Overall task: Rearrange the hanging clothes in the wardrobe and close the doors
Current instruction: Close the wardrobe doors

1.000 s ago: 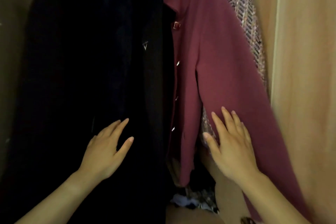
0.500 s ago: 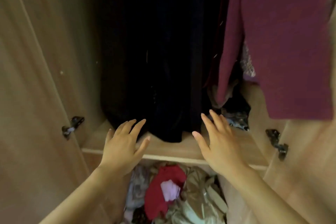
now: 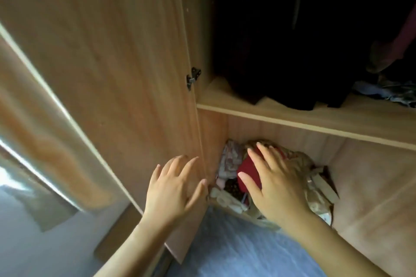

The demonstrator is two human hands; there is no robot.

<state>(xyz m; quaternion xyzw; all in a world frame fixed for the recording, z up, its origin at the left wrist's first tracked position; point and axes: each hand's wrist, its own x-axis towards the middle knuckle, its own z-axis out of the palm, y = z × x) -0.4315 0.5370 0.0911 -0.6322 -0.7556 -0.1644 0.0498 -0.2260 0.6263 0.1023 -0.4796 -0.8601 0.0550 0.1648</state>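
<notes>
The left wardrobe door (image 3: 112,56) stands open, its hinge (image 3: 193,77) showing at the frame edge. Dark hanging clothes (image 3: 292,40) fill the upper section, their hems reaching the wooden shelf (image 3: 315,122). A maroon garment (image 3: 405,36) shows at the far right edge. My left hand (image 3: 174,189) is spread with straight fingers in front of the door's lower inner edge and holds nothing. My right hand (image 3: 272,182) hovers with fingers extended over the lower compartment, also holding nothing.
A heap of loose clothes (image 3: 234,171), including a red piece (image 3: 246,170), lies in the bottom compartment under the shelf. More crumpled fabric (image 3: 391,94) sits on the shelf at right. A pale blue floor covering (image 3: 236,245) lies below; the right door is out of view.
The view has swung down and left from the hanging clothes to the open left door. Both hands have left the garments and dropped to the bottom compartment, the left one nearing the door.
</notes>
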